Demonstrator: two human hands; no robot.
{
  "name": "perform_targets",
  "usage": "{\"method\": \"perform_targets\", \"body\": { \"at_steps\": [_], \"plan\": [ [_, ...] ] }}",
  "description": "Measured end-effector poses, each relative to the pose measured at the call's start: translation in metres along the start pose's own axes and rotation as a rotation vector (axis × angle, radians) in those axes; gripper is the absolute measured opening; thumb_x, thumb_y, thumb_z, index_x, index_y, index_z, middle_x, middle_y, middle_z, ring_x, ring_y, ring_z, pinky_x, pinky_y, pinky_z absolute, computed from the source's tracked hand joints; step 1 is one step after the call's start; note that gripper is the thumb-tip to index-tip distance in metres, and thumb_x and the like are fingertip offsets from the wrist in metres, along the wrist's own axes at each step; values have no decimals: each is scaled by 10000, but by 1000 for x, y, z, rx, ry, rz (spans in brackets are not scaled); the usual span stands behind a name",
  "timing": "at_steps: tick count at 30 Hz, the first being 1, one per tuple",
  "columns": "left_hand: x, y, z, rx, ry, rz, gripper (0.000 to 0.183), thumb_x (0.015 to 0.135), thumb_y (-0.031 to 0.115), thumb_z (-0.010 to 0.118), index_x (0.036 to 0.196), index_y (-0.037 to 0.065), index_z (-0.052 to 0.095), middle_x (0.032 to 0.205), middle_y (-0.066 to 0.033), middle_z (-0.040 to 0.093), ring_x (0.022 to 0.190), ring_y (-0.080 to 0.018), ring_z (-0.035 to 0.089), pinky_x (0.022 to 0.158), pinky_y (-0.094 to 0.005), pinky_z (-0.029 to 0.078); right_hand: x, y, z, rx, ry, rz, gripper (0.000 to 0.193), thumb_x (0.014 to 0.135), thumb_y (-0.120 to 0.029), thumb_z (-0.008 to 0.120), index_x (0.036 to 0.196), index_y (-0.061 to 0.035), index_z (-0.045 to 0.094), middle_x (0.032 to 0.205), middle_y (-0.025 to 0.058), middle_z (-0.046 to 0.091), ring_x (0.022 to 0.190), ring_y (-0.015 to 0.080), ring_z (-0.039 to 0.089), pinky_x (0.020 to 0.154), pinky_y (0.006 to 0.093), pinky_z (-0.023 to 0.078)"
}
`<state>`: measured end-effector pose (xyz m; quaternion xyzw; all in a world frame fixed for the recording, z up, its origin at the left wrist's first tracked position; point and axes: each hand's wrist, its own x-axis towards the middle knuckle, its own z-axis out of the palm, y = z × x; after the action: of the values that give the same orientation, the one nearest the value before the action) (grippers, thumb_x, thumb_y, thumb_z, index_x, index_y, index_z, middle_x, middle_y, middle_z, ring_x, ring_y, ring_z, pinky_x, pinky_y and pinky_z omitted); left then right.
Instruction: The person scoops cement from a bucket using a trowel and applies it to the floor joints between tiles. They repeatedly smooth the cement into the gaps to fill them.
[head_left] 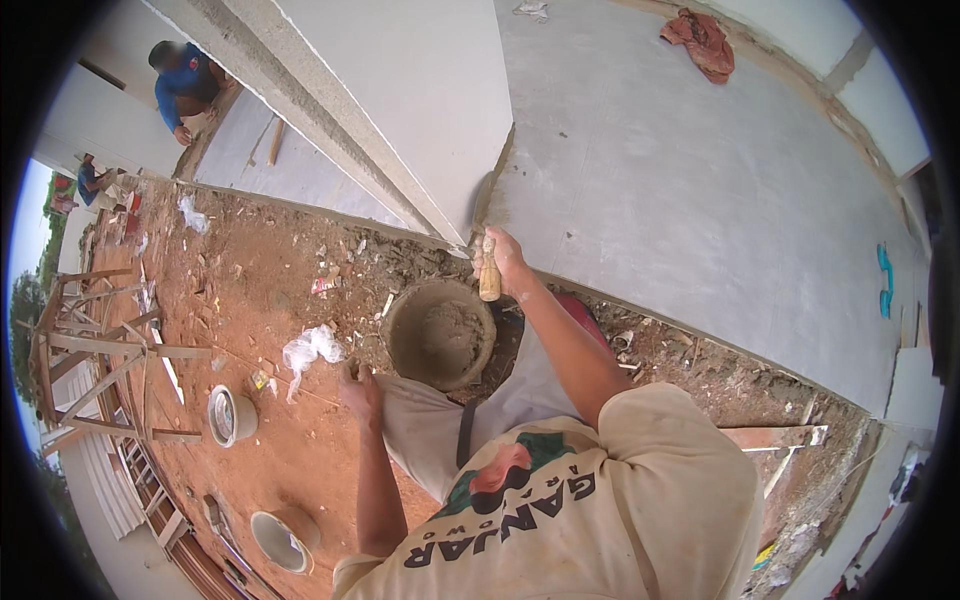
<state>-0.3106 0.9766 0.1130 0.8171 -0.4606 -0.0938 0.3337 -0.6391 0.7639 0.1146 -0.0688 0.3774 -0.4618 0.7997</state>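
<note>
My right hand (508, 260) is wrapped round the wooden handle of a trowel (489, 278). Its blade lies against the lower end of the white wall (430, 90), beside the edge of the grey floor. A round bucket (397, 345) holding wet grey mortar (446, 328) stands on the ground in front of my legs, just below the trowel. My left hand (363, 393) is beside my knee, left of the bucket, with its fingers curled in; whatever they may hold is hidden.
Grey floor slab (640, 180) spreads to the right, with a reddish cloth (703, 45) at its far side. White plastic (311, 347) lies on the dirt. Two buckets (231, 416) (284, 540) and a wooden frame (90, 350) stand left. A person in blue (185, 85) crouches at far left.
</note>
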Motion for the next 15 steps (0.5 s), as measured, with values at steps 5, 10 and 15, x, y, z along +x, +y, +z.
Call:
{"method": "perform_targets", "body": {
  "at_steps": [5, 10, 15],
  "plan": [
    [-6, 12, 1, 17, -36, -98, 360, 890, 170, 634, 1185, -35, 664, 1033, -223, 713, 965, -344, 688, 856, -433, 533, -12, -26, -3, -21, 20, -48, 325, 969, -397, 501, 912, -82, 556, 680, 48, 523, 542, 193, 532, 505, 386, 475],
    [-1, -10, 1, -14, 1, -40, 352, 900, 177, 639, 1189, -23, 658, 1023, -222, 713, 950, -352, 685, 843, -439, 530, 43, -65, -23, 64, 63, -118, 321, 979, -386, 475, 903, -85, 555, 653, 36, 493, 557, 177, 528, 496, 348, 473],
    [-9, 8, -4, -43, -14, -87, 344, 905, 169, 626, 1189, -23, 652, 1047, -227, 705, 973, -357, 680, 864, -438, 525, 69, -73, -36, 38, 53, -86, 323, 984, -374, 463, 889, -77, 548, 642, 35, 484, 548, 179, 523, 481, 343, 470]
  ]
}}
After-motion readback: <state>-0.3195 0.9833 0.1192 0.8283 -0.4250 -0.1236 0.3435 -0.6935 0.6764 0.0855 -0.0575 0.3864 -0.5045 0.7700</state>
